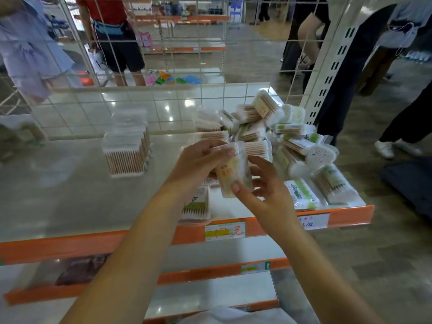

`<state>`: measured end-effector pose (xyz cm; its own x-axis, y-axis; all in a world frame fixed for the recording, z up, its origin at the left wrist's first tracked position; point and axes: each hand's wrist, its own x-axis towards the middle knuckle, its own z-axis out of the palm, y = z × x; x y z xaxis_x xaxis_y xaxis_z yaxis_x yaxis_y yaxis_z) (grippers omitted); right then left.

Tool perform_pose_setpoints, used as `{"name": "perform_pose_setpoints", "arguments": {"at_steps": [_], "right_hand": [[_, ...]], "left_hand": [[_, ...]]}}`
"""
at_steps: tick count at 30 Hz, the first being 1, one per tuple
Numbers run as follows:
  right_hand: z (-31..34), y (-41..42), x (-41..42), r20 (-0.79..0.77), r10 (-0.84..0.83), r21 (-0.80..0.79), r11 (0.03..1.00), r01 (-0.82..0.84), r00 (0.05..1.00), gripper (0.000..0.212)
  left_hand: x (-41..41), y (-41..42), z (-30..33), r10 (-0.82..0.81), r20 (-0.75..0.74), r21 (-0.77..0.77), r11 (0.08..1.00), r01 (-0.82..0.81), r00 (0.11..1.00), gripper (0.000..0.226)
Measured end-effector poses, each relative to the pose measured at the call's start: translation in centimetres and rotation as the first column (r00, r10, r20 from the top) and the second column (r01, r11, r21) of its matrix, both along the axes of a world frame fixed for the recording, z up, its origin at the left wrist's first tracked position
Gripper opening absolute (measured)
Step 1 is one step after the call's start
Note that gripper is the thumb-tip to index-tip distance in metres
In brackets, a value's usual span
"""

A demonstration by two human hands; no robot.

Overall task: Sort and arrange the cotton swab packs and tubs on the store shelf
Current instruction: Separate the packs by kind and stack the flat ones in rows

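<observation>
We are pinching one swab pack in left hand and right hand, frame centre; next probably joining the stack at left.

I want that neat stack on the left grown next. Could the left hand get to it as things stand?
Probably, once freed. The left hand and right hand both grip a yellow-label tub. The shelf between it and the stack is bare.

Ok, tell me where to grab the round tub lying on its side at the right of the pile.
Grip the round tub around its cylindrical body, coming from above and the right: its flat white end faces the camera, and loose packs crowd its left side.
</observation>
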<state>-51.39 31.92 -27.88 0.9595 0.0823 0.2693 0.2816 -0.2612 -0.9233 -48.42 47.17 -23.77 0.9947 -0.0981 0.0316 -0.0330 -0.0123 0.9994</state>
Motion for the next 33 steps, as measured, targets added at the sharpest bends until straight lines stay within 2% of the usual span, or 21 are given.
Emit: {"name": "perform_pose_setpoints", "arguments": {"at_steps": [2,6,12,14,17,20,23,25,28,30,33], "right_hand": [[0.1,0.2,-0.2,-0.008,0.006,0.021,1.0,-0.006,1.0,0.045],[0.4,0.7,-0.4,-0.049,0.004,0.094,0.996,0.0,0.999,0.042],[0.2,1.4,-0.5,-0.067,0.036,0.196,0.98,-0.022,0.997,0.054],[0.2,1.8,-0.6,-0.071,0.037,0.213,0.977,-0.021,0.997,0.05],[0.6,2.6,-0.6,-0.068,0.05,0.234,0.972,-0.032,0.996,0.049],[1.4,4.0,-0.3,-0.049,0.081,0.172,0.983,-0.071,0.996,0.058],[2.5,6.0,0.5,-0.027,0.115,0.081,0.99,-0.113,0.993,0.07],[3.7,7.6,1.0,-0.013,0.146,0.007,0.989,-0.146,0.989,0.079],[5.6,10.5,1.6,-0.03,0.295,-0.163,0.941,-0.296,0.955,0.087],[6.1,12.6,2.0,-0.019,0.349,-0.266,0.901,-0.341,0.937,0.089],[6.3,16.2,2.2,0.042,0.335,-0.294,0.905,-0.309,0.941,0.081]], "left_hand": [[-0.1,0.1,-0.1,-0.003,-0.017,0.009,1.0,0.003,1.0,0.036],[-0.6,0.7,-0.2,-0.001,-0.028,-0.008,1.0,0.001,1.0,0.043],[-1.6,1.9,-0.3,0.005,-0.019,-0.077,0.997,-0.006,1.0,0.038],[-1.7,2.4,-0.4,0.027,-0.024,-0.122,0.992,-0.029,0.999,0.034],[-2.0,3.3,-0.3,0.062,-0.023,-0.145,0.987,-0.065,0.998,0.044],[-2.4,4.7,0.5,0.136,-0.01,-0.113,0.984,-0.137,0.991,0.048],[-2.4,6.7,1.6,0.21,0.045,0.026,0.977,-0.211,0.977,0.031],[-2.4,8.5,2.1,0.262,0.09,0.108,0.956,-0.271,0.961,0.027],[-2.8,11.3,2.7,0.31,0.144,0.214,0.917,-0.336,0.94,0.028],[-3.2,13.4,3.2,0.327,0.185,0.275,0.888,-0.368,0.927,0.031],[-3.9,16.7,3.8,0.368,0.243,0.311,0.847,-0.431,0.898,0.032]]}}
